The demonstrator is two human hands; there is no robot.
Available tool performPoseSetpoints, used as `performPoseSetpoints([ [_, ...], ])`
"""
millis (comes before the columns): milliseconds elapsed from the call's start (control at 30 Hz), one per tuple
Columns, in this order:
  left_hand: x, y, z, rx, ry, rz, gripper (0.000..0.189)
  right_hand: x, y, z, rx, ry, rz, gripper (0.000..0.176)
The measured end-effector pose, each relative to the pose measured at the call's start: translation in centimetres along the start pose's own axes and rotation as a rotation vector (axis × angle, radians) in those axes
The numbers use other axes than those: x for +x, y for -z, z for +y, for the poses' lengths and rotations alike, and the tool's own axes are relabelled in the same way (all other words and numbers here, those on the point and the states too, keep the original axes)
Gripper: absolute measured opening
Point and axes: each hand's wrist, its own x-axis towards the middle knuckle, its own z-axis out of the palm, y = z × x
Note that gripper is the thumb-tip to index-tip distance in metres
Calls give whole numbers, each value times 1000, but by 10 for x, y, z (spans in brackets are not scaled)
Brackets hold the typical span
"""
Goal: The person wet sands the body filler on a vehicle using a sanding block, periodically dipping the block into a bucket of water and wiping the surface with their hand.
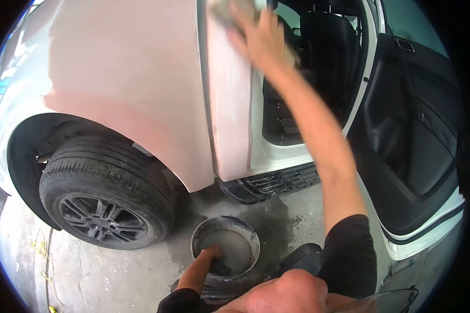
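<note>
My right hand (263, 41) is up at the pillar (230, 115) beside the open door frame, over a greyish-beige pad (223, 10). The hand and pad are smeared by motion, and the pad's exact kind does not show. That pillar has a pale pinkish coat, like the body panel (125, 62) to its left. Down on the floor, my left hand (213, 253) reaches into a bucket (197, 245) of cloudy grey water. Its fingers are around a dark, soft-looking piece (221, 268), partly hidden by the hand.
A black tyre with a grey alloy wheel (104, 219) stands left of the bucket. Above the wet concrete floor (292, 224) juts a black side step (271, 183). An open door (412, 130) spans the right side. A yellow cord (43, 250) lies at far left.
</note>
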Motion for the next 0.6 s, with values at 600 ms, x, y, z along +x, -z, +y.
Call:
performPoseSetpoints([
  [600,-134,103,21,-60,-135,663,41,64,43,-15,92,-421,7,61],
])
